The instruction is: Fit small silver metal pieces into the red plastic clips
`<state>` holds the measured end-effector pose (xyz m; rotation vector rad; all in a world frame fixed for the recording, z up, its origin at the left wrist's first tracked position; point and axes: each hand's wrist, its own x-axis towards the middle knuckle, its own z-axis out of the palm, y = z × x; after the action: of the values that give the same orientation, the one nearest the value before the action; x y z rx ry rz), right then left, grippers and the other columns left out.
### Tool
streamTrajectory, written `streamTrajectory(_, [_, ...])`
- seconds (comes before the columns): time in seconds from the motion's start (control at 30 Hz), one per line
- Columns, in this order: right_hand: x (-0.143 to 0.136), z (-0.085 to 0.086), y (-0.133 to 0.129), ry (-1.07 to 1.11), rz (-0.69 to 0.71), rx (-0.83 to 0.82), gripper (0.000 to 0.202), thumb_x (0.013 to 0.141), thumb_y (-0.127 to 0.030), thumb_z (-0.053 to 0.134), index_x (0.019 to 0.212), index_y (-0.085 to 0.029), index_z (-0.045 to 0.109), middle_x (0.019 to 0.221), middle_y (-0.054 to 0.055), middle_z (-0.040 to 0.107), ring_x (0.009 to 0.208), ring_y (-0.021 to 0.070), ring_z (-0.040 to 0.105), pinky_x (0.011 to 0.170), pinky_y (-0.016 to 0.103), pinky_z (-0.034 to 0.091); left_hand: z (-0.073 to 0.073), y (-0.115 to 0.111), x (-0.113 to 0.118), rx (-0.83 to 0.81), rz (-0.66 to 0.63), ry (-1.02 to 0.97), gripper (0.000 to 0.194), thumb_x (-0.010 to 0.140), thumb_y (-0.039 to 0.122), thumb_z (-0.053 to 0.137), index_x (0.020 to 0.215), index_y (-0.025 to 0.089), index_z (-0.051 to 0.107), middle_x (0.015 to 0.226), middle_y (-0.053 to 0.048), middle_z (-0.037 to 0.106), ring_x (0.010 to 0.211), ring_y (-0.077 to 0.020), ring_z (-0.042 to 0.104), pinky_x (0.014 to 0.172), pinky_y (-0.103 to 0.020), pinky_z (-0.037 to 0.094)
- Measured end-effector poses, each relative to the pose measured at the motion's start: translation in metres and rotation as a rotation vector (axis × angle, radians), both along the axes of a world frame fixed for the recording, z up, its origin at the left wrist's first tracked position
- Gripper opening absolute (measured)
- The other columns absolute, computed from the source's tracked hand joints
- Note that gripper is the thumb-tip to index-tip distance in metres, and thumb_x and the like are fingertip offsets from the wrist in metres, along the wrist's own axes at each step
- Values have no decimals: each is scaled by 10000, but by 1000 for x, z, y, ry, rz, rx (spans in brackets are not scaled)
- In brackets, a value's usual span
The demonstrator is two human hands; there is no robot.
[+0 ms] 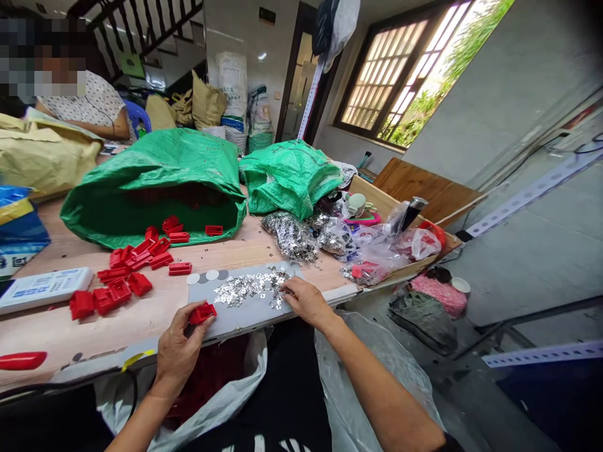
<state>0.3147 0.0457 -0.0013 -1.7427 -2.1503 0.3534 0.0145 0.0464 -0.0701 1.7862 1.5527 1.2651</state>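
Observation:
My left hand (181,342) grips a small red plastic housing (202,312) between thumb and fingers, just over the near edge of a grey mat (235,321). My right hand (308,302) is at the right end of a scattered pile of small silvery metal pieces (240,289) on that mat. Its fingertips are pinched together among the pieces, and whatever is between them is too small to make out. Several more red plastic housings (141,254) lie loose to the left, spilling from the mouth of a green woven sack (160,163).
A second green sack (292,176) and clear bags of metal pieces (289,235) stand behind the mat. A cluttered wooden tray (424,263) is at right, a white box (47,289) and red handle (22,360) at left. An open bag (254,370) hangs below the edge. Another person (89,103) sits across.

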Motion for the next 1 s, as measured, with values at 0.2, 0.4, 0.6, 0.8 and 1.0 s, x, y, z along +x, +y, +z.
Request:
streamTrajectory(0.2, [-12, -3, 11, -67, 33, -28, 107, 837, -141, 602, 905, -216, 639, 919, 18, 606, 882, 151, 577, 762, 231, 406, -1, 0, 0, -15, -9, -16, 379, 791, 476, 610, 1094, 250, 583, 1064, -34, 686, 958, -216, 659, 848, -339, 505])
streamTrajectory(0.4, [-15, -6, 12, -69, -5, 10, 68, 857, -180, 587, 911, -214, 610, 936, 21, 614, 860, 153, 580, 734, 236, 401, 0, 1, 0, -1, -4, -8, 378, 797, 474, 602, 1100, 249, 584, 1065, -39, 686, 950, -215, 662, 847, -343, 506])
streamTrajectory(0.6, [-22, -10, 5, -69, 2, 43, 59, 865, -209, 578, 909, -219, 615, 929, 24, 646, 856, 158, 591, 728, 240, 403, 0, -1, 0, -4, -1, -2, 377, 795, 482, 604, 1096, 256, 585, 1065, -35, 689, 949, -220, 667, 827, -340, 513])
streamTrajectory(0.8, [5, 0, 13, 26, -13, -7, 86, 884, -219, 555, 905, -208, 638, 890, 14, 665, 823, 140, 595, 723, 227, 410, 1, -1, 0, -5, 3, 18, 372, 802, 479, 598, 1103, 262, 583, 1085, -34, 685, 959, -223, 664, 818, -338, 510])
streamTrajectory(1.0, [18, 2, 28, -29, -70, -25, 166, 837, -131, 569, 959, -202, 657, 955, 41, 655, 902, 164, 584, 781, 255, 411, 1, 0, 0, 12, 1, 25, 390, 789, 491, 603, 1098, 253, 590, 1062, -39, 695, 941, -226, 671, 799, -332, 518])
